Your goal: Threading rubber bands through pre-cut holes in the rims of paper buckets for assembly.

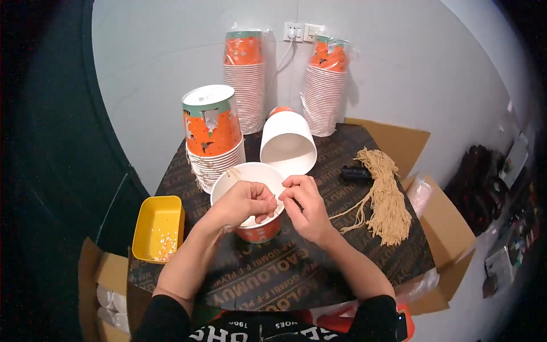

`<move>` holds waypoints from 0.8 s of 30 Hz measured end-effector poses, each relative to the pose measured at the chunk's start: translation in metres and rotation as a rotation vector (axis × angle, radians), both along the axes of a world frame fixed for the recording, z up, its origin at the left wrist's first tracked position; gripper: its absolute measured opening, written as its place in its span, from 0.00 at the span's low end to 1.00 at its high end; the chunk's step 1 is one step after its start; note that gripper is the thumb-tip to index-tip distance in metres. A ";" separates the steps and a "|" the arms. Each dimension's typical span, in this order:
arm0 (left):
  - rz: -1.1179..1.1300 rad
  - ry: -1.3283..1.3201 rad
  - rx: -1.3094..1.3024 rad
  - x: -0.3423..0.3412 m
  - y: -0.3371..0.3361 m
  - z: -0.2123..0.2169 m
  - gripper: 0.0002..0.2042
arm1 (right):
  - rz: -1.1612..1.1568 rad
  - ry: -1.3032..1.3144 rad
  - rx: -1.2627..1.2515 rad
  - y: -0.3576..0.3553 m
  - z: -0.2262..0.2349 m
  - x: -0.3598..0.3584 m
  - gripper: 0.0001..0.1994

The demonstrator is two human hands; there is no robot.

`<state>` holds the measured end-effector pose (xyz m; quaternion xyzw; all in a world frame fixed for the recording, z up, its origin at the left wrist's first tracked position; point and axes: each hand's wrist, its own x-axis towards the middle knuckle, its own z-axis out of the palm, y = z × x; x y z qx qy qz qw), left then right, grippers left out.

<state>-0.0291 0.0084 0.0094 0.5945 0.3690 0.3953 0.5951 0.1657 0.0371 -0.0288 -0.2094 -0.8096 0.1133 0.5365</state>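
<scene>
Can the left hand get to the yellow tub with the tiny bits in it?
Probably yes: the yellow tub sits open-topped beside the left forearm, with nothing standing between. But the left hand looks pinched shut over the orange paper bucket, so it would likely have to open first.

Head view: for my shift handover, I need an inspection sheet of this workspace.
Surface: dark printed tabletop, partly covered.
Job's things: upright bucket below the hands; tan cord bundle to its right.
Clutter: tipped bucket; three bucket stacks; yellow tray holding small pale pieces; black object beside the cords.
Hands: left hand and right hand nearly meeting over the upright bucket; anything pinched is too small to identify.
Cables: white cable plugged into a wall socket.
Surroundings: pale wall; open cardboard boxes on both sides.
</scene>
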 end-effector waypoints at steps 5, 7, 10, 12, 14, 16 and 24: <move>0.011 -0.036 -0.040 0.000 0.000 -0.001 0.04 | 0.025 -0.053 -0.063 -0.001 0.002 0.001 0.03; 0.008 -0.042 -0.032 -0.001 0.001 -0.002 0.04 | 0.032 -0.088 -0.057 -0.004 0.005 0.000 0.03; 0.005 -0.047 -0.030 0.000 0.002 -0.002 0.04 | 0.077 -0.079 -0.045 -0.002 0.003 -0.001 0.02; 0.009 -0.047 -0.039 0.000 0.003 -0.002 0.04 | 0.087 -0.070 -0.055 -0.001 0.001 -0.001 0.01; 0.006 -0.047 -0.046 0.001 0.002 0.000 0.04 | 0.101 -0.060 -0.064 0.001 -0.002 -0.001 0.01; 0.012 -0.058 -0.061 0.000 0.002 -0.002 0.03 | 0.099 -0.035 -0.094 0.002 -0.004 -0.002 0.01; 0.049 -0.109 -0.065 -0.004 0.007 -0.009 0.03 | 0.102 -0.081 -0.018 -0.008 0.003 -0.004 0.03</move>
